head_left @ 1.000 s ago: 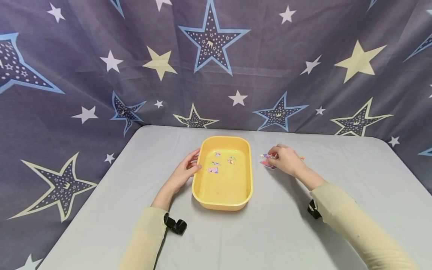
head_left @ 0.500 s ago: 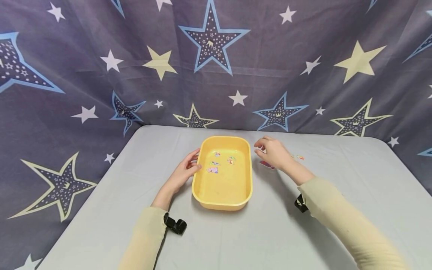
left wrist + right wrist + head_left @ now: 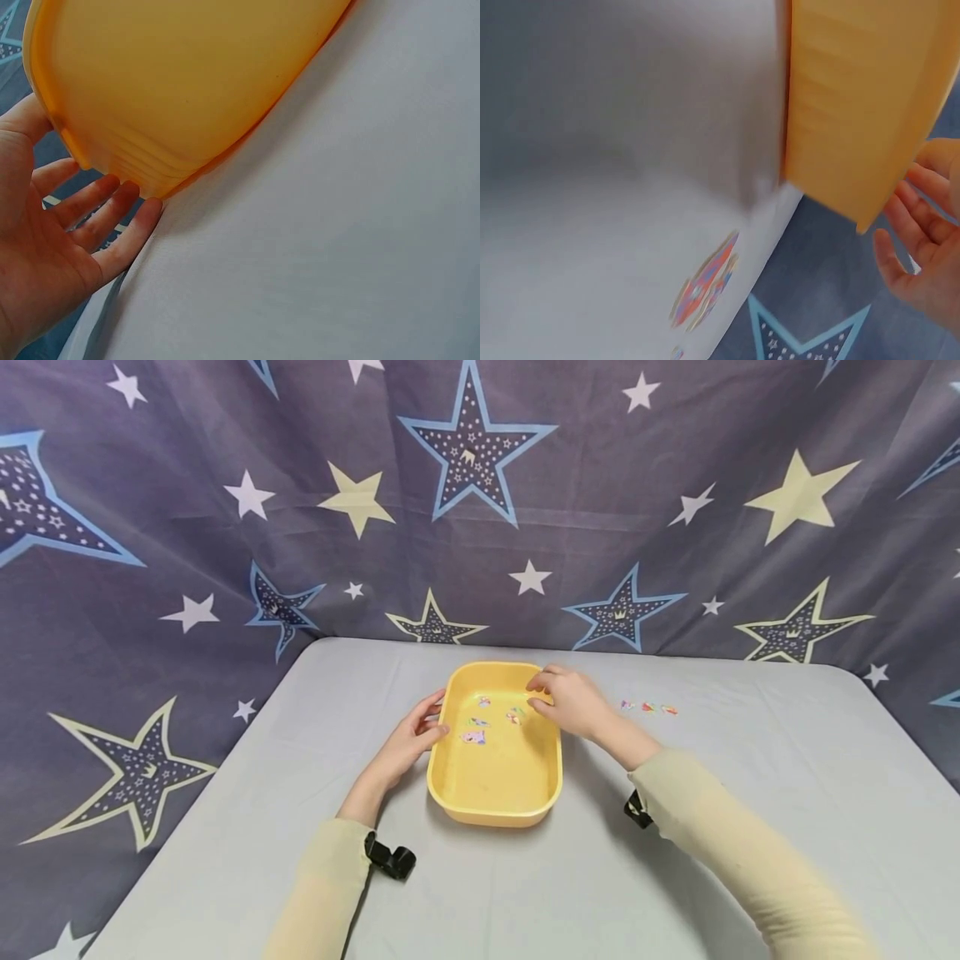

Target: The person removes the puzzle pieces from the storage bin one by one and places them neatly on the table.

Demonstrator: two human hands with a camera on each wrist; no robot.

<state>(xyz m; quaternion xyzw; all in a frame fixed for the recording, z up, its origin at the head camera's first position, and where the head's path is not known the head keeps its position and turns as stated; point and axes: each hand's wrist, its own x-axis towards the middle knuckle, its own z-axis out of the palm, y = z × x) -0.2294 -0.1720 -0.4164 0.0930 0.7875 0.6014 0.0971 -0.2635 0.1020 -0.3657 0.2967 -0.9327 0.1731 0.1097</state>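
A yellow plastic tub (image 3: 495, 777) stands on the table with several small colourful cutouts (image 3: 473, 737) lying flat on its bottom. My left hand (image 3: 408, 739) holds the tub's left side, thumb over the rim and fingertips against the outer wall, as the left wrist view also shows. Over the tub's right rim, my right hand (image 3: 573, 702) hangs with bent fingers and the thumb below them. Whether a small piece sits between its fingertips is hidden; in the right wrist view, the tub wall covers part of the fingers.
More colourful cutouts (image 3: 648, 707) lie in a short row on the grey tabletop (image 3: 750, 735), right of the tub. Behind the table hangs a dark curtain (image 3: 570, 468) with stars. Black wrist straps (image 3: 390, 857) sit on both sleeves.
My right hand has moved left from the cutouts on the table to above the tub's right rim. The left hand and the tub have stayed in place.
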